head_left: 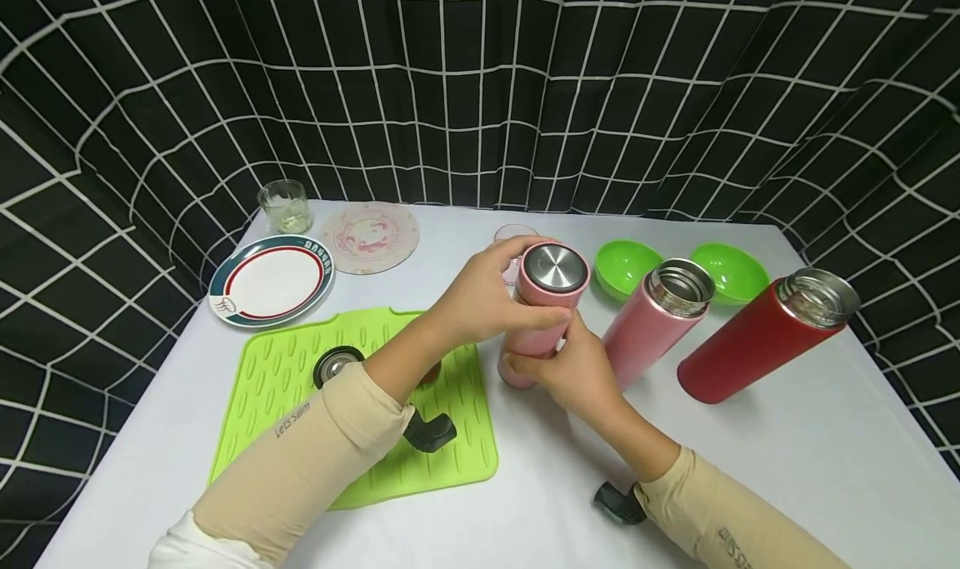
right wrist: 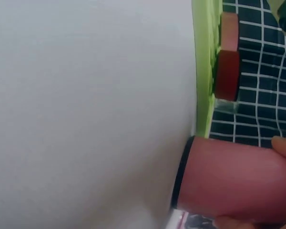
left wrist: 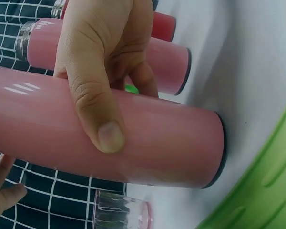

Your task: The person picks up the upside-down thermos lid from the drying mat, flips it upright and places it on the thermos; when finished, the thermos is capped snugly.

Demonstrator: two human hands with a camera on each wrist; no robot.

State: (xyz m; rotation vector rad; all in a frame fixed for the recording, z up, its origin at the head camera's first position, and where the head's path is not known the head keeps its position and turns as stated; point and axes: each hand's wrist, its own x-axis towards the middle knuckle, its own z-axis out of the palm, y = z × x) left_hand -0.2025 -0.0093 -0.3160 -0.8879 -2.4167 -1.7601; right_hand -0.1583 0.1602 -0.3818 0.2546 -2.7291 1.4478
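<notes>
Pink flask (head_left: 542,315) upright on white worktop (head_left: 787,452), long axis vertical, steel-topped lid up. Left hand (head_left: 480,294) fingers curled round lid end; right hand (head_left: 570,369) fingers wrapped round lower body. Just right: lidless pink flask (head_left: 656,319) and red flask (head_left: 757,340), contents not visible. Green mat (head_left: 285,386) left.

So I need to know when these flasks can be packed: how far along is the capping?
One pink flask already wears its lid; the left hand grips the top and the right hand holds the body. The second pink flask and the red flask stand open. A dark lid and a red lid wait on the green mat.
</notes>
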